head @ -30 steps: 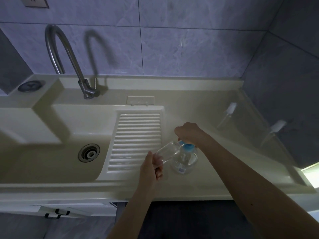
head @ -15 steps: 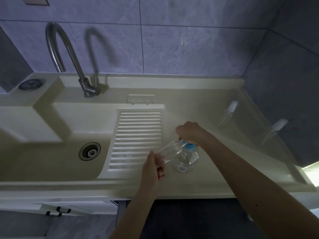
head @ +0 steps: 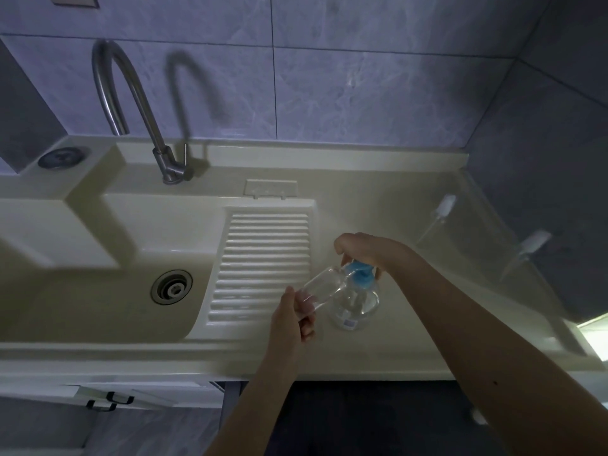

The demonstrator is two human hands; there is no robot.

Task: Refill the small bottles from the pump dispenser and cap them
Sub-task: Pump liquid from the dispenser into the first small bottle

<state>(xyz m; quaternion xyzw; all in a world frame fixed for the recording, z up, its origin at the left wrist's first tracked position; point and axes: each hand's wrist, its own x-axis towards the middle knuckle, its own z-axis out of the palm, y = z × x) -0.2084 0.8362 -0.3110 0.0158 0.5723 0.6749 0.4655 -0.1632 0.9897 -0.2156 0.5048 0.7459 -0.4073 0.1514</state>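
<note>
Nearest the camera, 2 bare forearms reach up from the bottom edge over the front rim of a cream-coloured moulded sink unit (head: 411, 350). The left hand (head: 291, 319) curls its fingers round the base of a small clear plastic bottle (head: 320, 287), which is tilted so that its open neck points up and to the right, right at the nozzle of the pump. Just beside it, on the flat counter to the right of the ribbed draining board (head: 263, 264), stands a round clear pump dispenser with a blue pump head (head: 357, 304); a small label shows low on its front. The right hand (head: 365, 250) sits over the blue pump top, fingers bent down around it; whether it presses or only rests there cannot be told.

Left of the hands lies the basin with a round metal drain (head: 171, 287). Farther right, well apart from the dispenser, 2 more small clear bottles with white caps lie near the counter's raised right edge: 1 farther back (head: 439, 218) and 1 nearer the corner (head: 526, 251); both are faint in the dim light.

At the back, a curved steel tap (head: 131, 103) rises from the ledge, throwing a shadow on the grey marbled wall tiles (head: 362, 77). A dark round cap (head: 61, 157) sits on the raised left ledge.
</note>
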